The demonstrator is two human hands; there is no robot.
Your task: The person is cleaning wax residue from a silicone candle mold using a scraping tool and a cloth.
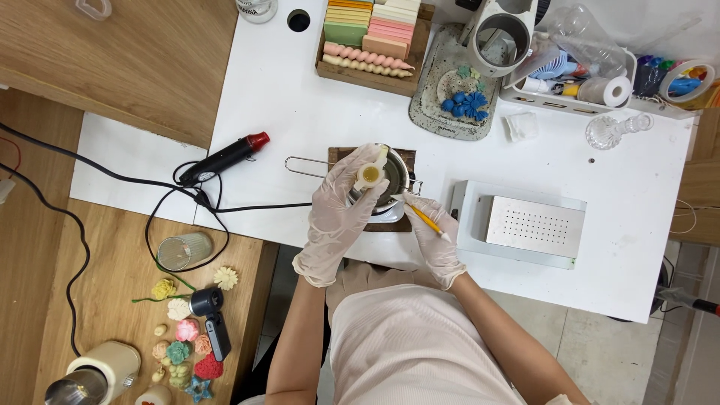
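Gloves of thin white latex cover both our hands over the white table [300, 112]. Our left hand [341, 206] is closed around a small pale yellow cup-shaped mould [370, 174], holding it just above a round metal melting pot with a long wire handle [395, 176]; the fingers hide most of the mould's side, so we cannot tell its full shape. The pot sits on a dark brown wooden board [343, 154], and our hand covers its contents. Our right hand [433, 236] is clamped on a slim yellow pencil-like tool [426, 218], whose tip points toward the pot's rim; whether it touches the rim is hard to make out. Just beside our right hand stands a white box with a perforated metal top [534, 226]. Left of the pot lies a black heat gun with a red nozzle [223, 158], its cable trailing off the table's edge.
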